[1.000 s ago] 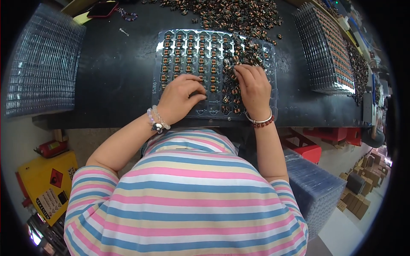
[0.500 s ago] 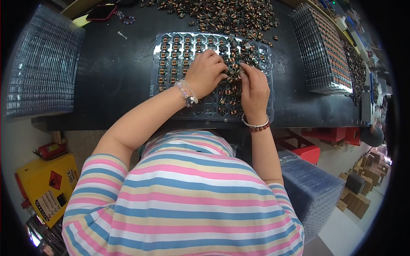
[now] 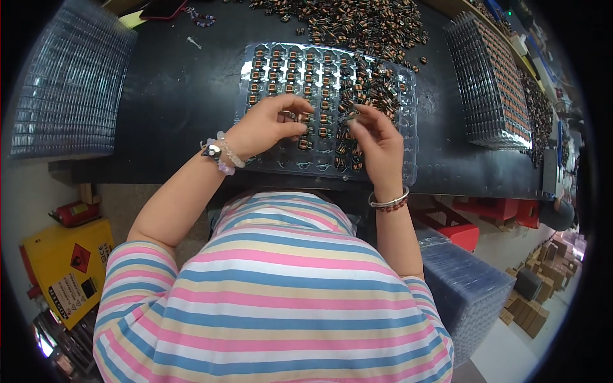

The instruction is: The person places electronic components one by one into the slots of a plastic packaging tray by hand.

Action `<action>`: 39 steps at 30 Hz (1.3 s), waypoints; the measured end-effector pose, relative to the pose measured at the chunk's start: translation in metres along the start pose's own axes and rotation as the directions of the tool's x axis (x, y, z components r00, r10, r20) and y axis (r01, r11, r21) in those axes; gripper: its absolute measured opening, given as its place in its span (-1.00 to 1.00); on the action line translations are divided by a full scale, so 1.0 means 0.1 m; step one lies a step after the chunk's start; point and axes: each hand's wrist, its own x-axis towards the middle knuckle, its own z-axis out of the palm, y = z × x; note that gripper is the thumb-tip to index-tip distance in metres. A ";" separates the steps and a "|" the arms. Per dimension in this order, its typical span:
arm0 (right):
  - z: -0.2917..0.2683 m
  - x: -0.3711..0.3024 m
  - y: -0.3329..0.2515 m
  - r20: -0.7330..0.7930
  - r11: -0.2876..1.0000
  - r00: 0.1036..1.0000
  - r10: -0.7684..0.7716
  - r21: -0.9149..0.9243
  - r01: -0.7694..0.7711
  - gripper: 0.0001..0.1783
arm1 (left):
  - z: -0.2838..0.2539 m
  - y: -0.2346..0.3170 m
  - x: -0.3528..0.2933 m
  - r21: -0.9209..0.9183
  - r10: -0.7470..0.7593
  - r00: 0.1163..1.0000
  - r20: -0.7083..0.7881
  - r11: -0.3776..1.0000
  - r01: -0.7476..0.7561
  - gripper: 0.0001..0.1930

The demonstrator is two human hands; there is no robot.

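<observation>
Clear plastic tray (image 3: 408,167) lies on my black worktop (image 3: 159,96), its pockets partly filled with small copper-wound coils (image 3: 319,70). My left hand (image 3: 265,127) pinches one coil, fingers together; my right hand (image 3: 377,137) hovers, fingers curled, grip unclear. Yellow box (image 3: 60,268) with a red diamond label sits lower left.

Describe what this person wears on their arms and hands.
Both forearms are bare below short sleeves striped pink, blue, cream and white. The left hand has a pale beaded bracelet at its wrist; the right hand has a silver bangle with dark beads. No gloves.
</observation>
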 end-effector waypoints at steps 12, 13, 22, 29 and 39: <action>0.24 -0.20 0.16 0.299 0.501 0.849 -0.436 -0.703 0.505 -0.89 | -0.08 -0.14 -0.31 0.346 0.104 0.989 -0.101 0.936 -0.063 -0.82; 0.23 -0.19 0.16 0.284 0.505 0.860 -0.424 -0.714 0.485 -0.89 | -0.07 -0.13 -0.33 0.255 0.018 0.993 -0.117 0.967 0.012 -0.83; 0.20 -0.21 0.21 0.295 0.513 0.851 -0.434 -0.696 0.503 -0.88 | 0.02 -0.20 -0.40 0.360 0.162 0.979 -0.124 0.927 -0.108 -0.89; 0.11 -0.21 0.23 0.116 0.725 0.910 -0.398 -0.568 0.390 -0.80 | 0.04 -0.20 -0.54 0.764 0.308 0.948 0.076 0.593 -0.254 -0.86; -0.07 0.21 0.11 -0.016 0.954 0.970 -0.243 -0.184 0.236 -0.78 | 0.10 -0.29 -0.54 0.623 0.439 0.897 -0.059 0.718 -0.311 -0.91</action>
